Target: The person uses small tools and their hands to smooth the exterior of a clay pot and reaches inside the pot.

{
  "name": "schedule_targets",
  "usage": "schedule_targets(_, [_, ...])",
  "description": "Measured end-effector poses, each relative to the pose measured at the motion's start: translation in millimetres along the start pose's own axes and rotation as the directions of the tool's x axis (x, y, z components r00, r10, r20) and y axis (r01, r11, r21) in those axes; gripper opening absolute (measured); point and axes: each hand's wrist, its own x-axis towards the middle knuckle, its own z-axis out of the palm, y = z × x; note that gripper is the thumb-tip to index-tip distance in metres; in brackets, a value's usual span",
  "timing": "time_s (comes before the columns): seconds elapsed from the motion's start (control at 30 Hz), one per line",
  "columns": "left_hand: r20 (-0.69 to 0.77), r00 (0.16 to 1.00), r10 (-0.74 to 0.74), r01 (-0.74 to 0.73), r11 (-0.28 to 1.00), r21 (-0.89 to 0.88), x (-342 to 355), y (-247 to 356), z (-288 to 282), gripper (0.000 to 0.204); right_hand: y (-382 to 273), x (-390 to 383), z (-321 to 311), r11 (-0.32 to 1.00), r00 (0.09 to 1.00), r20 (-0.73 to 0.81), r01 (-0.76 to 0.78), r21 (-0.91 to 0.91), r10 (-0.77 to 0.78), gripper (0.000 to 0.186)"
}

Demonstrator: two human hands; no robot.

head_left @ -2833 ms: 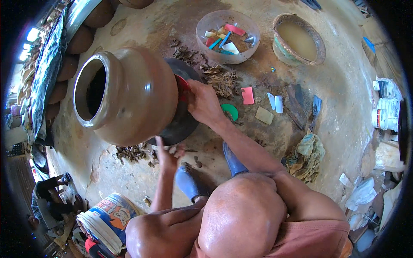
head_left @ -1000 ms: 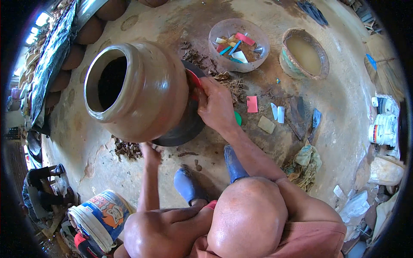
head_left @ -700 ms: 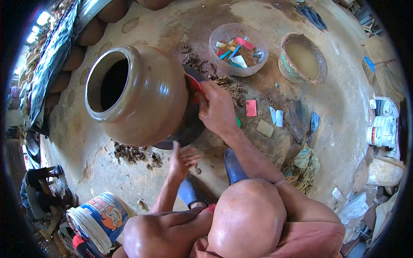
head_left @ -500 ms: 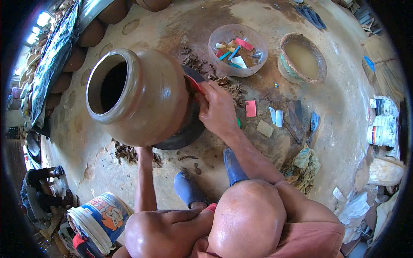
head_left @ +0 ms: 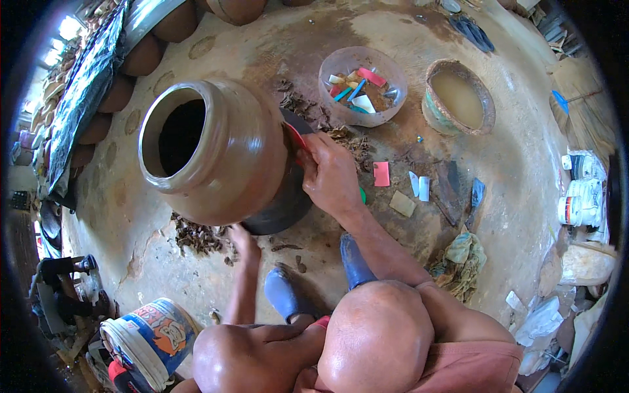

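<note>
A large wet clay pot (head_left: 246, 150) leans to the left, its wide mouth facing left. Under it is a dark round base (head_left: 288, 213). My right hand (head_left: 331, 171) pinches a red scraper (head_left: 296, 136), a thin flat piece whose edge lies against the pot's right side near the base. Down at the base's front edge, my left hand (head_left: 244, 240) reaches in low beside clay scraps (head_left: 196, 237); its fingers are mostly hidden, so their grip does not show.
Beyond the pot stand a clear plastic basin (head_left: 327, 108) of coloured scraps and a bucket (head_left: 429, 108) of murky water. A red piece (head_left: 381, 174), pale pieces and a crumpled cloth (head_left: 462, 259) lie on the right. At lower left sits a painted bucket (head_left: 160, 334). Round pots (head_left: 175, 23) line the upper left.
My left hand has come out from beneath the pot and moved right along the base's front edge. The pot has shifted slightly right and down in view; the scraper stays against it.
</note>
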Motion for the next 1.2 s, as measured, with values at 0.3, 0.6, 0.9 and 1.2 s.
schedule_targets(0.3, [0.307,0.943,-0.129,0.142,0.99,-0.017,-12,51,-27,0.071,-4,-5,-3,0.999,0.999,0.038,-0.027,0.034,0.025,0.022])
schedule_targets(0.6, [0.495,0.745,-0.446,0.401,0.894,0.202,-144,19,29,0.076,15,-6,-18,0.997,1.0,0.012,0.008,-0.072,-0.007,0.023])
schedule_targets(0.9, [0.082,0.993,-0.086,0.099,0.982,-0.163,-87,27,32,0.07,5,-9,-12,0.999,0.999,0.052,0.013,-0.046,-0.01,0.028])
schedule_targets(1.2, [0.3,0.944,-0.136,0.19,0.969,-0.161,-32,35,-23,0.067,-9,-5,-12,0.999,0.999,0.006,0.044,0.007,-0.044,0.021])
